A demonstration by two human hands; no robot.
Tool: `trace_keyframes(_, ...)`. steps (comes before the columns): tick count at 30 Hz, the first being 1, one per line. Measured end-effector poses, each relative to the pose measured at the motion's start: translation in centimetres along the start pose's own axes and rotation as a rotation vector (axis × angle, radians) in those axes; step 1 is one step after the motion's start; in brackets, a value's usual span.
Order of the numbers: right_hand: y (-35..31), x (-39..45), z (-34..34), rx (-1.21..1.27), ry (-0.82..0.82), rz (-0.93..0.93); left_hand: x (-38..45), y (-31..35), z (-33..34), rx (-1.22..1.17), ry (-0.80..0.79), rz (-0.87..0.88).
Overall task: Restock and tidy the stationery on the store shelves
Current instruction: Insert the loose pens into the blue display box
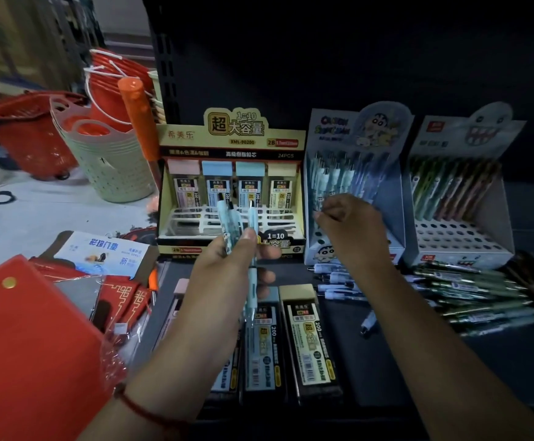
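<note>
My left hand (227,275) grips a small bunch of light-blue pens (234,218), tips up, in front of the yellow pencil-lead display box (230,144). My right hand (349,227) is curled at the front of the blue cartoon pen display box (354,173); its fingertips seem to pinch something thin, too small to name. That box holds several blue pens upright. More blue pens (338,281) lie loose on the dark shelf (497,361) below it. Several lead refill cases (307,338) lie flat near the shelf's front edge.
A grey ghost-print display box (459,192) with green and brown pens stands at the right, loose green pens (475,297) before it. Left of the shelf are red packaged goods (30,338), a pale green basket stack (113,160), red buckets (113,87) and a red shopping basket (27,132).
</note>
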State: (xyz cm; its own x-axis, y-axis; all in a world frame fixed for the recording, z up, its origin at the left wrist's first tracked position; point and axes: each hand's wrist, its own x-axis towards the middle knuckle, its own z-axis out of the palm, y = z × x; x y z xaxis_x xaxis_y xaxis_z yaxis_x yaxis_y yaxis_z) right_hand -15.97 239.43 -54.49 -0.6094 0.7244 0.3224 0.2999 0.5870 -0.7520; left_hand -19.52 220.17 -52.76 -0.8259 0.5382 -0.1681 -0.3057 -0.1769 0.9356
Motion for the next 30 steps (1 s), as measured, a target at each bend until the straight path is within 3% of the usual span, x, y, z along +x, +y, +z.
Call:
trace_keyframes(7, -0.8, -0.7, -0.1, -0.07, 0.019, 0.027, -0.3, -0.1, 0.3, -0.025, -0.05, -0.005)
trace_keyframes(11, -2.6, -2.3, -1.1, 0.01, 0.035, -0.033, -0.4, -0.1, 0.5, -0.091, -0.086, -0.048)
trace_keyframes(14, -4.5, -4.5, -2.1, 0.186, -0.177, -0.041, -0.6, 0.0, 1.0, -0.152, -0.118, -0.083)
trace_keyframes(17, -5.9, -6.6, -2.7, 0.538, -0.481, 0.148, -1.2, -0.1, 1.5, -0.166, -0.164, -0.09)
trace_keyframes(19, -5.7, -7.1, -3.1, 0.658, -0.541, 0.184, -1.8, -0.1, 1.9, -0.134, -0.179, -0.08)
trace_keyframes(30, -3.7, -6.8, -6.7, 0.854, -0.331, 0.329, -3.2, -1.4, 1.9, 0.242, 0.027, 0.145)
